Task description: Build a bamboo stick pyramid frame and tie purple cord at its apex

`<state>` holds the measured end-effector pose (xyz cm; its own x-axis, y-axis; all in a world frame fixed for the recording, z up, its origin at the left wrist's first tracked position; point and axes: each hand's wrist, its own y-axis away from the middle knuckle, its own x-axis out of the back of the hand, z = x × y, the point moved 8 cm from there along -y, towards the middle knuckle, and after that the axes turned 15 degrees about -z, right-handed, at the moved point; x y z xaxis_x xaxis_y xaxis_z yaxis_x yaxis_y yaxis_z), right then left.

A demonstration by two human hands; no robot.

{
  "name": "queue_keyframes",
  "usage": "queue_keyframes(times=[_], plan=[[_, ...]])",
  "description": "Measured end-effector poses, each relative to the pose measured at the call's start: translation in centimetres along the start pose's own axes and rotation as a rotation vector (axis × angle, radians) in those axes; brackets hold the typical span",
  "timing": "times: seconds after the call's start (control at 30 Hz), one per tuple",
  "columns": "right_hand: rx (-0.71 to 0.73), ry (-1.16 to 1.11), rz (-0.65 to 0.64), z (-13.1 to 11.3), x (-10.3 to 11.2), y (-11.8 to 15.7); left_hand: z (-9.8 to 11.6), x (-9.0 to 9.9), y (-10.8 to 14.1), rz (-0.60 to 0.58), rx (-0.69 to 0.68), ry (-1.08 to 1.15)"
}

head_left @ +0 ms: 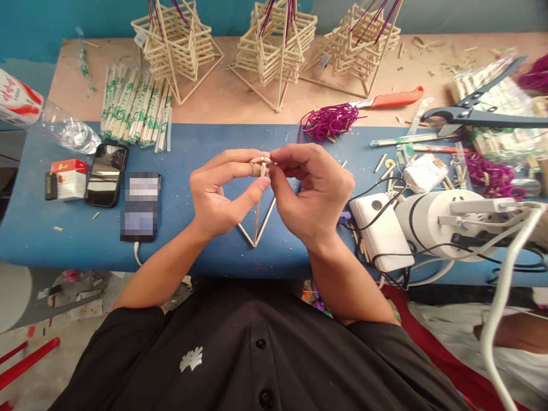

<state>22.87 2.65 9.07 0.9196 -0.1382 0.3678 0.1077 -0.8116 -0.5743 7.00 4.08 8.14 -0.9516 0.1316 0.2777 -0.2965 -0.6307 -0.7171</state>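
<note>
A small frame of thin wooden sticks [257, 220] stands on the blue table cover, its lower corner pointing toward me. My left hand [222, 197] is closed around the top joint of this frame, thumb and index finger pinching the sticks. A tan band wraps one left fingertip. From the other side my right hand [312, 191] meets it, its thumb and index finger pinched at the same joint. What exactly lies between the right fingertips is too small to make out. Both hands hide the frame's upper part.
Three stacked stick structures [278, 51] with purple cords stand at the back. Wrapped chopsticks [135, 108] and two phones [140, 205] lie left. Purple cord [329, 121], an orange-handled knife [396, 98], shears [483, 117], a power bank [382, 231] and a white power strip tower [440, 222] lie right.
</note>
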Motion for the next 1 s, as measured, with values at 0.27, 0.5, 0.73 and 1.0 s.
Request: queue_keyframes(times=[0.27, 0.5, 0.73, 1.0], plan=[[-0.031, -0.048, 0.01, 0.2, -0.1, 0.0, -0.2, 0.0, 0.0, -0.005, -0.002, -0.014], [-0.02, -0.062, -0.007, 0.0, -0.1, -0.1, 0.1, 0.0, -0.2, -0.004, 0.004, -0.035], [0.032, 0.122, 0.0, -1.5, 0.5, -0.2, 0.6, 0.1, -0.2, 0.014, -0.015, -0.1], [0.262, 0.211, -0.005, -3.4, 0.5, -0.5, 0.5, 0.0, -0.2, 0.005, -0.014, -0.167]])
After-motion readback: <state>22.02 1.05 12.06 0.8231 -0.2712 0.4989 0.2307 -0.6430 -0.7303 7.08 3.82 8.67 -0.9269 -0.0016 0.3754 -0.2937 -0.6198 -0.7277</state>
